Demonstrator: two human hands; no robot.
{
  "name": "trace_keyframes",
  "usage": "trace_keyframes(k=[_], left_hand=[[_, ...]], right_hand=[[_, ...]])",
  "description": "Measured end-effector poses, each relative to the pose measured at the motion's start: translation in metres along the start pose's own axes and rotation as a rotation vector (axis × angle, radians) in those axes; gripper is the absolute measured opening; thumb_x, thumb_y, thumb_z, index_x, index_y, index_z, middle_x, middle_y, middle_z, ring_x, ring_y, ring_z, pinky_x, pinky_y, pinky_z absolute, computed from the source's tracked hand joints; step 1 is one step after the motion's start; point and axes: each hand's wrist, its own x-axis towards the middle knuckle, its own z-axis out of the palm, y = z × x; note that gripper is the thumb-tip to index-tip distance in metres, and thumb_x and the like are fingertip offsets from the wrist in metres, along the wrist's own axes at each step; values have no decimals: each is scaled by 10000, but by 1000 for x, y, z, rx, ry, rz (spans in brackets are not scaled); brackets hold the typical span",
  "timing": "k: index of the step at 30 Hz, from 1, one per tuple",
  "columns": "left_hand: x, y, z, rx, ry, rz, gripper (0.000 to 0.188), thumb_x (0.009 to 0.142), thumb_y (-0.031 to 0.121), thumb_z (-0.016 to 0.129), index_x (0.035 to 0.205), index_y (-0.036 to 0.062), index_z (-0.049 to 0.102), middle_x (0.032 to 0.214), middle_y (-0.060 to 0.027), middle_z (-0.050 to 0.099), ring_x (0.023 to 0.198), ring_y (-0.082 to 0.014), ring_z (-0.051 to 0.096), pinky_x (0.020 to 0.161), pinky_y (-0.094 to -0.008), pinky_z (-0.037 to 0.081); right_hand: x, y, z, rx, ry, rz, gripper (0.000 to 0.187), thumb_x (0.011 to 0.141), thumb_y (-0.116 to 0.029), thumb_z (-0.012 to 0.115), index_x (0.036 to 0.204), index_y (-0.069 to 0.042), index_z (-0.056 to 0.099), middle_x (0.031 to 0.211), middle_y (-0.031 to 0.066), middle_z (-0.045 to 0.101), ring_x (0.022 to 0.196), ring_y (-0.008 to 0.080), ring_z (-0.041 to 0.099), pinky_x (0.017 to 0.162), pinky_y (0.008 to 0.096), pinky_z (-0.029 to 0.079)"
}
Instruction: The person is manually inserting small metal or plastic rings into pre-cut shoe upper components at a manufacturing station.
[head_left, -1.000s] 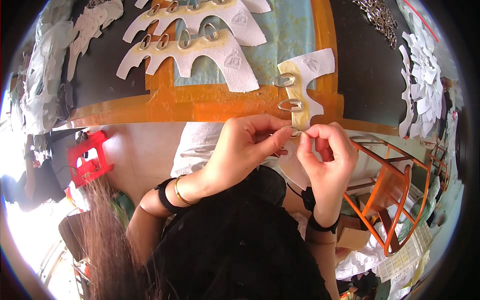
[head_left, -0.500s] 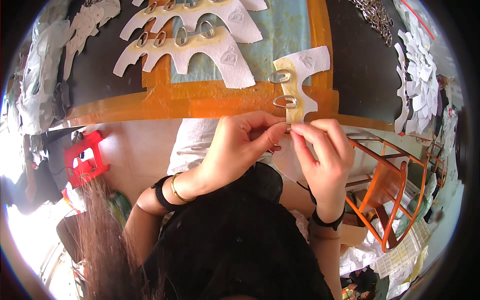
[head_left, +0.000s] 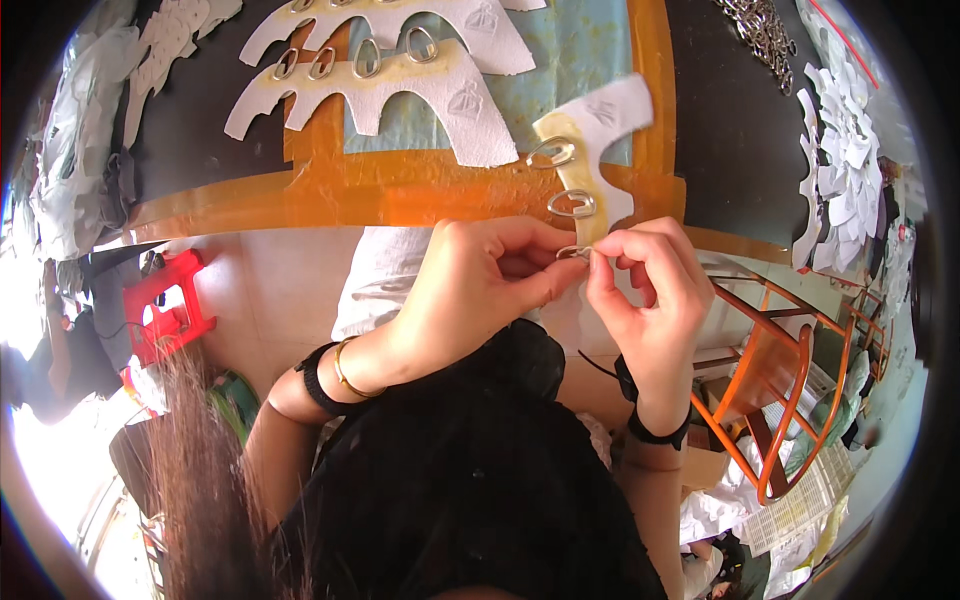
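Observation:
My left hand (head_left: 490,275) is closed, thumb and forefinger pinching a small oval metal ring (head_left: 572,252). The fingertips of my right hand (head_left: 655,290) are pinched at the lower end of a white scalloped piece (head_left: 618,206), right beside that ring. This piece has a yellowish glue-like band, with an upper metal ring (head_left: 552,153) and a lower metal ring (head_left: 571,204) set along its left edge. It reaches from my fingers up over the table's near edge, its top slightly blurred. My fingers partly hide where ring and piece meet.
The dark table (head_left: 735,150) has orange tape and a blue-green sheet (head_left: 570,60). White scalloped pieces with rings (head_left: 465,120) lie upper left. A pile of metal rings (head_left: 760,40) and white cutouts (head_left: 845,150) are at right. A red stool (head_left: 170,300) and wooden chair (head_left: 760,380) stand below.
The white piece has tilted, its upper end shifting left and up. The ring at my fingertips now shows more clearly. My right hand's fingers have curled in more; both hands stay close together.

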Motion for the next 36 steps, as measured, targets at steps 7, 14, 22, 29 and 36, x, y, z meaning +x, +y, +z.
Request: trace_keyframes(k=[7, 14, 22, 29, 36], left_hand=[[1, -4, 1, -81, 26, 51, 179, 849, 117, 645, 964, -21, 645, 757, -35, 662, 691, -46, 602, 619, -199, 496], [0, -5, 1, 2, 59, 76, 180, 838, 106, 649, 963, -24, 652, 681, -36, 644, 615, -27, 567, 553, -200, 474], [3, -8, -4, 52, -31, 70, 180, 845, 72, 632, 1001, -18, 648, 807, -27, 666, 726, -53, 615, 661, -199, 510], [1, 0, -5, 183, -12, 173, 171, 811, 71, 650, 965, -4, 660, 794, -40, 674, 723, -60, 627, 654, -210, 518], [0, 7, -3, 202, 34, 256, 161, 795, 66, 642, 945, 8, 655, 777, -71, 672, 679, -87, 645, 631, -224, 524]], right_hand=[[0, -2, 1, -39, 11, -51, 191, 674, 51, 687, 811, -44, 595, 747, 52, 555, 639, 183, 581, 538, 281, 459], [-4, -4, 4, -164, 34, -130, 216, 660, 57, 697, 817, -52, 597, 754, 38, 557, 607, 182, 574, 505, 292, 458], [-4, -2, 5, -67, 41, -16, 202, 641, 64, 693, 775, -50, 594, 679, 22, 534, 529, 101, 507, 445, 236, 392], [-2, -2, 6, -19, 13, 51, 185, 649, 66, 692, 752, -44, 585, 645, 13, 503, 477, 85, 436, 419, 235, 346], [6, -7, -1, 34, -36, 90, 192, 654, 74, 690, 746, -41, 567, 611, 8, 445, 469, 74, 391, 416, 233, 309]])
